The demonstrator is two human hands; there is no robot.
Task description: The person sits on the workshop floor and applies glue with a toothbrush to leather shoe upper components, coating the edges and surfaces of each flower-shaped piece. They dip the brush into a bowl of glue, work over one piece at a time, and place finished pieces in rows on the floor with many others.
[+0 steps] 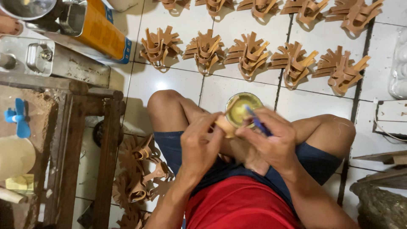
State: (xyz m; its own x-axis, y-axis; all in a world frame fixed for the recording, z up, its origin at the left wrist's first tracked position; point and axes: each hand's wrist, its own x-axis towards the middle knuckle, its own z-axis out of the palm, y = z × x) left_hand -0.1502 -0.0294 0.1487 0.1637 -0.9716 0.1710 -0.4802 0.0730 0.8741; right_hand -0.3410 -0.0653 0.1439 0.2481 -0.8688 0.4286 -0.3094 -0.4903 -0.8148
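Note:
My left hand (199, 146) grips a small tan cut-out piece (224, 125) over my lap. My right hand (271, 140) holds a blue-handled brush (256, 121) whose tip sits beside that piece, just over an open round tin of yellowish glue (241, 108) standing on the floor between my knees. I sit cross-legged in dark blue shorts and a red shirt.
Rows of assembled tan cut-out figures (248, 53) stand on the white tiled floor ahead. A pile of loose tan pieces (142, 174) lies by my left leg. A wooden workbench (72, 140) and an orange can (99, 29) are at left; a white tray (398, 63) at right.

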